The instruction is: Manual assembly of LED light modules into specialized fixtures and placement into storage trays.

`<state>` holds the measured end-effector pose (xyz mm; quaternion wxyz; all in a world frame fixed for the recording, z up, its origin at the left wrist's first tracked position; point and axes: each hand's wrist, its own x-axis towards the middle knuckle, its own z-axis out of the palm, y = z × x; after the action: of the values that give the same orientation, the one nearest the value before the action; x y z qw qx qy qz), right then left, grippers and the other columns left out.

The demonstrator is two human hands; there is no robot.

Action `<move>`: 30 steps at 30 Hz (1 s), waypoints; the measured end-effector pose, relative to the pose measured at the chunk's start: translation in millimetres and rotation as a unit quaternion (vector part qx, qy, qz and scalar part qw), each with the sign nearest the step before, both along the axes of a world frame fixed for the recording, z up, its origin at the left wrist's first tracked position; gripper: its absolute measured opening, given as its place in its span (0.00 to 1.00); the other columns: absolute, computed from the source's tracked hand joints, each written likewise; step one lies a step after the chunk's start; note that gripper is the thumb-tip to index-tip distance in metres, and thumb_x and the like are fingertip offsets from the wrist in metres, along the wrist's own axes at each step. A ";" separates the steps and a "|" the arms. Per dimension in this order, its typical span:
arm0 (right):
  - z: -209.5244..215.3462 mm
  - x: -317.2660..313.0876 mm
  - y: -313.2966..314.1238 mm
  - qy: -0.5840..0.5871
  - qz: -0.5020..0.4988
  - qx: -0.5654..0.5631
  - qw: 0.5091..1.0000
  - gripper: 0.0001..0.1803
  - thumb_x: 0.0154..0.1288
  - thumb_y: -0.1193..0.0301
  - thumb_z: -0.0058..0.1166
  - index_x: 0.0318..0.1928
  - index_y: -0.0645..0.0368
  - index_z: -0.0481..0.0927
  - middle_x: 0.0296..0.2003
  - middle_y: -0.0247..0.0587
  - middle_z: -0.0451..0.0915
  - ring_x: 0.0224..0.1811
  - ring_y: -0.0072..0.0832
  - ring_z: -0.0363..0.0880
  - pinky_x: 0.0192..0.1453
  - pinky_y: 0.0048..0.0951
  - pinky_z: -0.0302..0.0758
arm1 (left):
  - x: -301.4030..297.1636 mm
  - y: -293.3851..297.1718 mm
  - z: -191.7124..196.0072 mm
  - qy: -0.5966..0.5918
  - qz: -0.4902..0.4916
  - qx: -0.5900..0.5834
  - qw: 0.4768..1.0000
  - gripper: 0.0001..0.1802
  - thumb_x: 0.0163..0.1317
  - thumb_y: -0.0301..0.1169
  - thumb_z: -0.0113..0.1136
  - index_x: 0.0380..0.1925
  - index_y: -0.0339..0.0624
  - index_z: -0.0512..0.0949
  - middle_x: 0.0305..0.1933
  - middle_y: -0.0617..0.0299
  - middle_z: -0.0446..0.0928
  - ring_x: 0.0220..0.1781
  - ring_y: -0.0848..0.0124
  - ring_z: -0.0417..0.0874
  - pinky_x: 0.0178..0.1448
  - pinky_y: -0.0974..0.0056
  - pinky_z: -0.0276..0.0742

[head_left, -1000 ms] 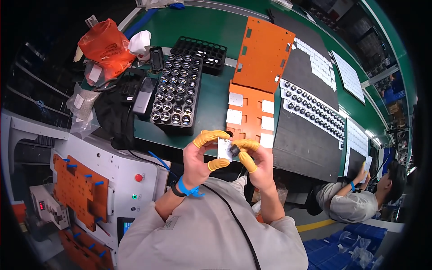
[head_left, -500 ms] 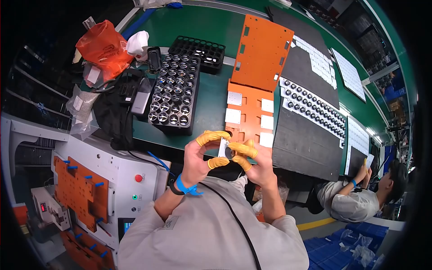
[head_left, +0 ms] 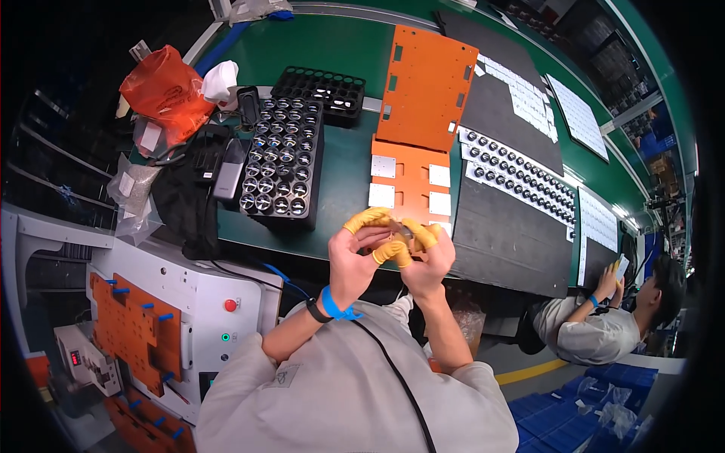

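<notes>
My left hand [head_left: 358, 253] and my right hand [head_left: 427, 257], both with yellow finger cots, meet above the near end of the orange hinged fixture [head_left: 411, 167]. Between the fingertips is a small dark round part [head_left: 405, 232], mostly hidden by fingers and slightly blurred. Both hands are closed around it. White square plates [head_left: 439, 175] lie in two columns on the fixture's lower half, while its upper panel [head_left: 425, 90] stands raised behind. Left of it, a black tray [head_left: 311, 192] holds rows of glossy round lenses [head_left: 273, 172].
A second black tray [head_left: 351, 90] sits behind. To the right, a dark mat [head_left: 502, 241] carries white strips with black round parts [head_left: 521, 177]. A power bank [head_left: 229, 172] and an orange bag [head_left: 168, 90] lie left. A co-worker [head_left: 604, 325] sits at the right, holding a white piece.
My hands have shifted slightly right and come closer together. The white plate seen in the fingers earlier is now hidden or turned away. The whole view has shifted slightly.
</notes>
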<state>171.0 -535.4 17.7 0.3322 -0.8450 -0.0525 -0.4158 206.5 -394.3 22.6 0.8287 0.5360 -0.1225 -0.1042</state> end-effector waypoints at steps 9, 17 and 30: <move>-20.4 -15.1 17.8 0.020 -0.007 0.113 0.993 0.21 0.52 0.75 0.75 0.49 0.65 0.88 0.29 0.37 0.72 0.29 0.28 0.71 0.30 0.30 0.67 | -1.2 -0.6 -20.1 0.099 -0.119 -0.052 0.987 0.18 0.74 0.35 0.62 0.51 0.29 0.82 0.45 0.66 0.82 0.46 0.80 0.82 0.50 0.70 0.81; -37.7 -22.6 -9.0 0.082 -0.035 0.021 0.996 0.28 0.52 0.75 0.73 0.57 0.61 0.84 0.32 0.38 0.72 0.34 0.35 0.70 0.37 0.36 0.68 | 26.5 9.0 -18.8 -0.155 0.125 0.294 0.935 0.20 0.64 0.36 0.72 0.28 0.25 0.79 0.23 0.47 0.68 0.21 0.55 0.67 0.27 0.55 0.61; -31.7 -23.0 -26.1 0.046 -0.022 0.060 0.997 0.23 0.57 0.77 0.67 0.56 0.62 0.84 0.34 0.42 0.75 0.36 0.40 0.73 0.40 0.38 0.70 | 40.9 10.4 -20.5 -0.151 0.015 0.484 0.862 0.22 0.63 0.44 0.70 0.26 0.31 0.84 0.25 0.41 0.77 0.29 0.41 0.79 0.31 0.46 0.70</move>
<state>148.1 -561.5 -14.0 0.3755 -0.8426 0.0066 -0.3860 247.4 -383.9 2.1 0.4383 0.8804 -0.1724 -0.0553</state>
